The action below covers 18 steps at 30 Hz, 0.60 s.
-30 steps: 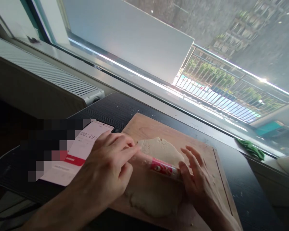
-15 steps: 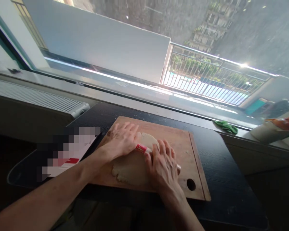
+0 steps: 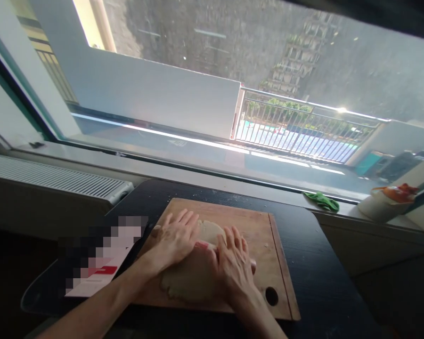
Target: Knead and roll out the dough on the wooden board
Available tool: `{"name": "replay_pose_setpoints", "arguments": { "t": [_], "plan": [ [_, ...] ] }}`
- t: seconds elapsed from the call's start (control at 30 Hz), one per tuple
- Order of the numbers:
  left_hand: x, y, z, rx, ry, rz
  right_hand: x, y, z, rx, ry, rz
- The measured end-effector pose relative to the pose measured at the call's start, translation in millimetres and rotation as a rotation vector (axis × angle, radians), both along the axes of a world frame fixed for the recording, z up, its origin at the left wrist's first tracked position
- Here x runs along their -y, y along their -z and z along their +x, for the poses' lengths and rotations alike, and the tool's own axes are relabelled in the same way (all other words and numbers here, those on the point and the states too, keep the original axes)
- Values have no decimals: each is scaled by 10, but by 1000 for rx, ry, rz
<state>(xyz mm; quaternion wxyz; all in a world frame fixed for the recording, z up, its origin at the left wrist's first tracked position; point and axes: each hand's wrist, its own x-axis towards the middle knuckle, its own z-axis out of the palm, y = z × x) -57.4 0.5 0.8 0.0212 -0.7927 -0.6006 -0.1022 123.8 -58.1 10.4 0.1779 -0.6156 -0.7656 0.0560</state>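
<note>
A wooden rolling pin (image 3: 200,245) with a red label lies across a sheet of pale dough (image 3: 191,278), which has ragged edges. Both sit on a wooden cutting board (image 3: 254,226). My left hand (image 3: 178,235) rests over the pin's left part, palm down, fingers stretched forward. Over its right part, my right hand (image 3: 235,259) lies with fingers extended and slightly spread. The pin's rounded right end pokes out beyond that hand. Between the hands only a short, labelled stretch of the pin shows; the rest is covered.
The board lies on a dark table (image 3: 314,263) against a window sill. A white and red item (image 3: 104,273), partly pixelated, lies left of the board. A green cloth (image 3: 321,201) and a pale container (image 3: 387,202) stand on the sill. A radiator (image 3: 56,174) runs along the left.
The view has tilted upward, so the table sits lower in the picture. The pin has rolled slightly away from me under both hands, and its red label looks paler and blurred.
</note>
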Motion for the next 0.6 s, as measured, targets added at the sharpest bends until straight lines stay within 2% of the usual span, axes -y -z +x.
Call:
{"name": "replay_pose_setpoints", "arguments": {
  "t": [0.07, 0.13, 0.33, 0.4, 0.53, 0.6],
  "plan": [
    [165, 26, -86, -17, 37, 10, 189, 20, 27, -23, -47, -27],
    [179, 39, -102, -25, 43, 9, 203, 6, 64, -25, -70, -63],
    [-288, 3, 139, 7, -19, -40, -305, -91, 183, 35, 61, -50],
    [-240, 21, 109, 9, 14, -28, -249, -47, 188, 48, 32, -54],
    [58, 91, -62, 2, 92, 46, 32, 76, 170, 66, -53, -28],
    [76, 113, -75, 10, 80, 93, 17, 87, 167, 74, -32, -23]
  ]
}}
